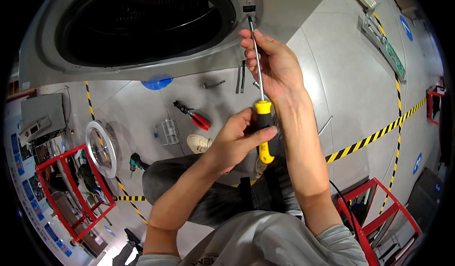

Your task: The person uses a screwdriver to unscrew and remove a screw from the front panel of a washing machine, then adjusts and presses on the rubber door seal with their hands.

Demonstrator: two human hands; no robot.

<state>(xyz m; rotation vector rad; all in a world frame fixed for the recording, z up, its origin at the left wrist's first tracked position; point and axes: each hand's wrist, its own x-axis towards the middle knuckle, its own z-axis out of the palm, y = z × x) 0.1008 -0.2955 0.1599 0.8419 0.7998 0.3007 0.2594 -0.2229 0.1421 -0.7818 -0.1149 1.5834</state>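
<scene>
**Long screwdriver goes in at the washer's door rim**

While the left hand [239,138] wraps the black-and-yellow handle of the screwdriver [263,123], fingers closed firmly round the moulded grip, the right hand [272,62] sits higher up, pinching the thin steel shaft lightly between thumb and fingertips to steady it. The tip meets a small dark fitting [250,9] on the rim of the washing machine [156,48], just right of the round opening. To my eye, what counts here is keeping that long shaft dead in line with the fitting; the upper hand should guide, not squeeze, and the lower one should push as it turns, or the tip may slip on the painted metal.

The machine's front is smooth grey sheet, curving into a dark, ribbed drum mouth. Beyond, on the pale polished floor [341,76], lie red-handled pliers [194,116], a small clear parts box [167,132] and a detached round door [100,147] with glass centre and chrome ring. Striped yellow-black tape [374,135] crosses the floor.
</scene>
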